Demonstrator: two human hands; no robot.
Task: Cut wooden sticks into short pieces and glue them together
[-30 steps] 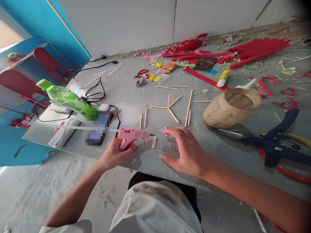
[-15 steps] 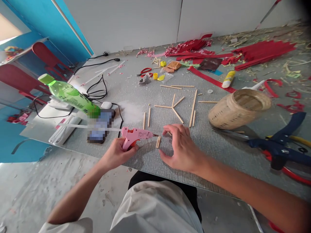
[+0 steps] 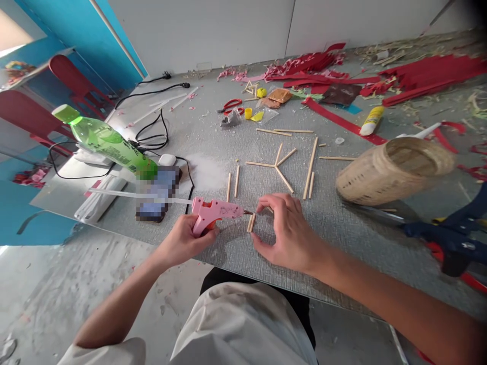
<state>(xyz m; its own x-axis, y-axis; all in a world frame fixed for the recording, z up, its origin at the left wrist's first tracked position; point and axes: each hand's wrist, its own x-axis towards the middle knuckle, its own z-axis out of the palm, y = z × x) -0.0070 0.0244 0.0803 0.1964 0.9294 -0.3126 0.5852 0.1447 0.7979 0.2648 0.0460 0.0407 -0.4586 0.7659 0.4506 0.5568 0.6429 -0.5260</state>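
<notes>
My left hand (image 3: pixel 189 234) is wrapped around a pink hot glue gun (image 3: pixel 216 210), and a clear glue stick (image 3: pixel 152 197) juts from its back. The nozzle points right, at the upper end of two short wooden sticks (image 3: pixel 251 223) lying side by side. Curved around the right of this pair is my right hand (image 3: pixel 285 225), thumb and index finger apart near its two ends; whether they touch it I cannot tell. Beyond the hands, several sticks form a branching shape (image 3: pixel 276 165), with longer sticks (image 3: pixel 311 167) to its right and two more (image 3: pixel 233 183) to its left.
A green bottle (image 3: pixel 110 144) lies tilted by a phone (image 3: pixel 160 195) and black cables (image 3: pixel 163 126). To the right are a cloudy plastic jar (image 3: pixel 365 177) and dark blue pruner-like tools (image 3: pixel 452 243). Scissors (image 3: pixel 231 105), a glue tube (image 3: pixel 372 120) and red paper (image 3: pixel 437 78) lie farther back.
The view has shifted slightly, so the jar and tools sit farther right. The glue gun's nozzle has come closer to the upper end of the short stick pair. My right hand keeps nearly the same pose.
</notes>
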